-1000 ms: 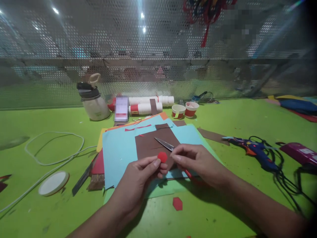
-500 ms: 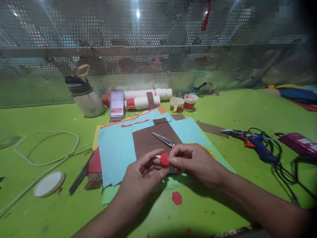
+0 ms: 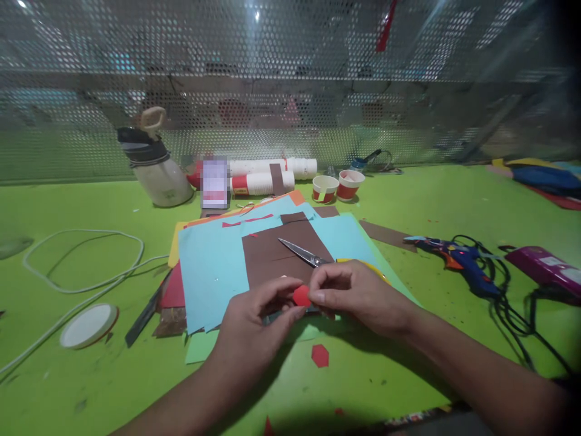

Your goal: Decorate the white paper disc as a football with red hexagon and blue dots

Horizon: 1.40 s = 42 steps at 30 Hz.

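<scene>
A small red paper piece (image 3: 301, 296) with cut, angled edges is held up over the paper stack. My right hand (image 3: 358, 297) pinches its right edge between thumb and fingertips. From the left, the thumb and fingers of my left hand (image 3: 258, 321) close on the same piece. Scissors (image 3: 302, 251) lie with their blades pointing away to the left on a brown sheet (image 3: 272, 260); their yellow handle is partly hidden behind my right hand. Nearer me, a second red paper hexagon (image 3: 320, 355) rests on the green table.
Light blue sheets (image 3: 204, 278) lie under the brown one. Behind are paper cups (image 3: 325, 189), stacked white cups (image 3: 263, 183), a phone (image 3: 214, 183) and a bottle (image 3: 161, 175). A blue glue gun (image 3: 472, 269) with cables lies right. A white lid (image 3: 88, 326) and cable (image 3: 143, 254) lie left.
My left fingers have closed in on the red paper piece, where before they were more spread beside it. My right hand keeps its pinch. The view has shifted slightly.
</scene>
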Tool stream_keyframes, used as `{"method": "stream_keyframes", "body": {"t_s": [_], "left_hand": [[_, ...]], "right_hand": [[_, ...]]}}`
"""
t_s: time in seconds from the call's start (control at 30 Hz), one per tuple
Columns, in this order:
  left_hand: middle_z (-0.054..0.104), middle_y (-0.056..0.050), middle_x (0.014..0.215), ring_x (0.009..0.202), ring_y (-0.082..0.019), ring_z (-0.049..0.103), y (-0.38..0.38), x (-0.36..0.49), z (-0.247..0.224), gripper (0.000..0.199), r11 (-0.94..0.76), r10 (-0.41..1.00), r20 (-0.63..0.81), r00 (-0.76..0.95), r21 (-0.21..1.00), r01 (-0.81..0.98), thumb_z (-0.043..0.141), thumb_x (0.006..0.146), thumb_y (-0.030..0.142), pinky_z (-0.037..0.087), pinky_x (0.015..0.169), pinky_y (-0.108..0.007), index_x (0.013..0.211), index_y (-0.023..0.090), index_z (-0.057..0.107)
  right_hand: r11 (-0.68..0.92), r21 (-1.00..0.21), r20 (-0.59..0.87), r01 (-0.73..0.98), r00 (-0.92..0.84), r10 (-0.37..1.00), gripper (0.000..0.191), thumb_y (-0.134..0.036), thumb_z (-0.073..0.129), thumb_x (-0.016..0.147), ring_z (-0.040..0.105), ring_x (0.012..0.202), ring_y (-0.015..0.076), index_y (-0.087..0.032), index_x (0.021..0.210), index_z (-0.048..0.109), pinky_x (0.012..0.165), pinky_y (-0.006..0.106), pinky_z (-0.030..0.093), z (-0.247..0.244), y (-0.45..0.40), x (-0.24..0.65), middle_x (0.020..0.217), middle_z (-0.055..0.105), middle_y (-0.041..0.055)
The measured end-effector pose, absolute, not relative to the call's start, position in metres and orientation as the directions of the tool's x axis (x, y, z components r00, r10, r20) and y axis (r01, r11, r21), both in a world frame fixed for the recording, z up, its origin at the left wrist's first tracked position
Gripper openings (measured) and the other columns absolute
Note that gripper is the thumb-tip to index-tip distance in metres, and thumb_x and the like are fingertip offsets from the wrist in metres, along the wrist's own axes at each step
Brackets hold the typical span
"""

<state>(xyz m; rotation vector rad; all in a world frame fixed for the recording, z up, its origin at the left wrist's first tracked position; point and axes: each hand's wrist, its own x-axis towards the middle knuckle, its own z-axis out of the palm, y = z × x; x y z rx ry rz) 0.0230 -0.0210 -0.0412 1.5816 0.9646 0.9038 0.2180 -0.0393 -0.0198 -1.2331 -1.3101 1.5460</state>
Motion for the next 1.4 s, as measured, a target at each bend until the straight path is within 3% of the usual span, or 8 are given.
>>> {"method": "stream_keyframes", "body": {"t_s": [0.3,0.63,0.87,1.0,1.23,1.4], "left_hand": [[0.077,0.001,0.087,0.079,-0.013,0.071,-0.018,0.025,-0.037,0.019,-0.098,0.916,0.073,0.395,0.994,0.043,0.071,0.074,0.016,0.056,0.072,-0.019,0.092,0.021,0.073],[0.077,-0.004,0.086,0.078,-0.017,0.070,-0.019,0.027,-0.032,0.017,-0.028,0.916,0.018,0.401,0.999,0.018,0.072,0.073,0.017,0.055,0.072,-0.026,0.090,0.018,0.073],[0.071,-0.001,0.076,0.072,-0.015,0.066,-0.017,0.028,-0.037,0.050,0.219,0.887,-0.123,0.445,0.961,-0.172,0.081,0.065,0.020,0.053,0.068,-0.025,0.111,0.016,0.062],[0.071,-0.003,0.079,0.073,-0.016,0.067,-0.015,0.027,-0.043,0.045,0.233,0.874,-0.105,0.474,0.947,-0.220,0.082,0.067,0.024,0.053,0.069,-0.026,0.107,0.016,0.063],[0.073,-0.005,0.082,0.076,-0.018,0.068,-0.018,0.027,-0.031,0.036,0.209,0.886,-0.122,0.448,0.966,-0.151,0.082,0.065,0.024,0.054,0.071,-0.028,0.096,0.015,0.065],[0.073,-0.004,0.081,0.074,-0.016,0.068,-0.021,0.028,-0.029,0.023,0.099,0.914,-0.059,0.401,0.992,-0.080,0.076,0.070,0.021,0.054,0.070,-0.026,0.091,0.016,0.067]], "right_hand": [[-0.233,-0.965,-0.205,-0.118,-0.209,0.956,0.039,-0.049,0.058,0.089,0.053,0.053,0.0071,-0.012,0.080,0.066,0.054,0.021,0.042,-0.034,-0.037,0.218,0.064,0.060,0.0005],[-0.196,-0.979,-0.205,0.061,-0.228,0.952,0.026,-0.039,0.075,0.077,0.047,0.055,0.0084,-0.014,0.079,0.066,0.054,0.023,0.033,-0.019,-0.044,0.213,0.058,0.055,-0.0026],[-0.197,-0.980,-0.197,0.020,-0.217,0.956,0.027,-0.038,0.076,0.077,0.049,0.055,0.0076,-0.014,0.079,0.065,0.055,0.022,0.037,-0.024,-0.044,0.214,0.060,0.057,-0.0028],[-0.197,-0.980,-0.194,0.009,-0.218,0.956,0.027,-0.038,0.076,0.076,0.050,0.055,0.0072,-0.014,0.079,0.065,0.054,0.021,0.037,-0.023,-0.043,0.213,0.061,0.058,-0.0029],[-0.201,-0.980,-0.195,-0.003,-0.209,0.958,0.027,-0.038,0.077,0.075,0.050,0.056,0.0079,-0.014,0.079,0.065,0.055,0.022,0.038,-0.022,-0.044,0.214,0.063,0.058,-0.0026],[-0.198,-0.980,-0.192,-0.004,-0.229,0.954,0.026,-0.038,0.076,0.077,0.050,0.055,0.0079,-0.014,0.079,0.066,0.055,0.022,0.038,-0.023,-0.044,0.214,0.062,0.058,-0.0022]]}}
